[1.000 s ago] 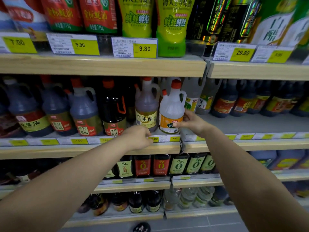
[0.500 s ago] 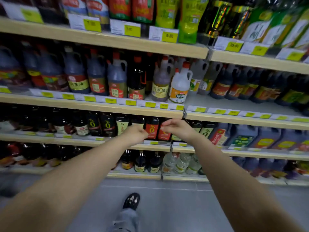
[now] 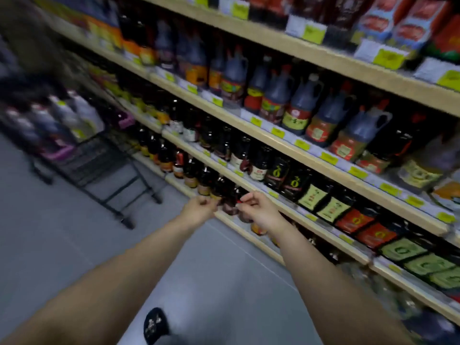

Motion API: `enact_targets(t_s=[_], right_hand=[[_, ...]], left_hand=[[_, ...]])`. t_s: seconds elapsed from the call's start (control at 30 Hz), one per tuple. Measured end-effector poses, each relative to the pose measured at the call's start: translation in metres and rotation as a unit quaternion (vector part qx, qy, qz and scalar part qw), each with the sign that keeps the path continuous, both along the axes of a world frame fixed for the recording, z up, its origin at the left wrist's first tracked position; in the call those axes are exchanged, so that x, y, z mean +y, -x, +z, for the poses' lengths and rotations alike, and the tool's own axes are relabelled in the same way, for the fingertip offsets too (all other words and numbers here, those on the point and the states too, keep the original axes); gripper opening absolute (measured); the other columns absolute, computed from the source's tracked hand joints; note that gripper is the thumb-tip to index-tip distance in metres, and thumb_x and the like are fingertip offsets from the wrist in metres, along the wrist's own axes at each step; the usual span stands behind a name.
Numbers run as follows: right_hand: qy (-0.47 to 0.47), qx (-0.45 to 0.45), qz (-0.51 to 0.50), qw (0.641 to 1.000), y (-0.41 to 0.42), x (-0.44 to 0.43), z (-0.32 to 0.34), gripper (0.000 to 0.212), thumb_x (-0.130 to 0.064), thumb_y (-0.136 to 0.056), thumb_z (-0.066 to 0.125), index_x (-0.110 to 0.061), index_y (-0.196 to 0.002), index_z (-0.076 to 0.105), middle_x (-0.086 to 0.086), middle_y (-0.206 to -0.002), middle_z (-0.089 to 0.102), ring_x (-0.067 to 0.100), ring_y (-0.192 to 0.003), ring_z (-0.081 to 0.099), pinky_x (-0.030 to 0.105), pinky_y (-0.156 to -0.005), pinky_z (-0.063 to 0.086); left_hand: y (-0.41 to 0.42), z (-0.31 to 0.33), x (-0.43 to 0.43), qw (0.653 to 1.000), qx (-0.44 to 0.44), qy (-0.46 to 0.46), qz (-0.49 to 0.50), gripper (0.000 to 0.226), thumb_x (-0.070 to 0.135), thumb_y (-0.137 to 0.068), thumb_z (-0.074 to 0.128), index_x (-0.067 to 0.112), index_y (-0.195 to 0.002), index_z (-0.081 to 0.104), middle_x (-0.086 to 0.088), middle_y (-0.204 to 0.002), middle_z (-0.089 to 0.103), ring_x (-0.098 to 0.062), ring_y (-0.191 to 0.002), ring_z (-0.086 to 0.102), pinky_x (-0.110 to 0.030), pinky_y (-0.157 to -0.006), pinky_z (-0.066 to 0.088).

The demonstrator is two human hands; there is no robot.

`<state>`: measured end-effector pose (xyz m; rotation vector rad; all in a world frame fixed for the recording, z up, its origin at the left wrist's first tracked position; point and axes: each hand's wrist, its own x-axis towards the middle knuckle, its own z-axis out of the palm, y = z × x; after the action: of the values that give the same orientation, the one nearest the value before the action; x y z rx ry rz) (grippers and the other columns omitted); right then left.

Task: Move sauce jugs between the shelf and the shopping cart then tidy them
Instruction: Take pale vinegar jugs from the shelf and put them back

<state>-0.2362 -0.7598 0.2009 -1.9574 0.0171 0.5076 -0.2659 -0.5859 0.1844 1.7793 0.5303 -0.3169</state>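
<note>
Pale and dark sauce jugs (image 3: 72, 115) stand upright in the shopping cart (image 3: 99, 158), well to the left of both hands and farther off. The left hand (image 3: 199, 207) is the nearer one. The right hand (image 3: 258, 211) is just beside it, before the lower shelf (image 3: 298, 217). Both are loosely curled and hold nothing. Half a second ago the cart was out of view; now the view is swung left onto it.
</note>
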Motion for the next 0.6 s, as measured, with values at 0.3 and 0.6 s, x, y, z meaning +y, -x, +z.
enact_targets(t_s=[0.3, 0.6], right_hand=[[-0.034, 0.031, 0.095, 0.994, -0.025, 0.263, -0.049, 0.027, -0.012, -0.08, 0.07, -0.021, -0.077, 0.045, 0.002, -0.069, 0.048, 0.012, -0.059, 0.043, 0.023, -0.056, 0.033], [-0.045, 0.014, 0.187, 0.981, -0.076, 0.409, -0.043, 0.033, -0.025, -0.077, 0.072, -0.023, -0.074, 0.039, 0.009, -0.073, 0.043, 0.018, -0.066, 0.04, 0.031, -0.065, 0.034]], left_hand=[[0.015, 0.018, 0.242, 0.966, -0.045, 0.056, 0.247, 0.017, 0.023, -0.089, 0.05, 0.016, -0.077, 0.04, -0.002, -0.072, 0.046, -0.018, -0.065, 0.043, -0.028, -0.057, 0.034], [-0.01, 0.011, 0.367, 0.923, -0.052, 0.078, 0.373, 0.021, 0.021, -0.091, 0.054, 0.016, -0.076, 0.041, -0.002, -0.067, 0.043, -0.016, -0.06, 0.046, -0.029, -0.06, 0.041]])
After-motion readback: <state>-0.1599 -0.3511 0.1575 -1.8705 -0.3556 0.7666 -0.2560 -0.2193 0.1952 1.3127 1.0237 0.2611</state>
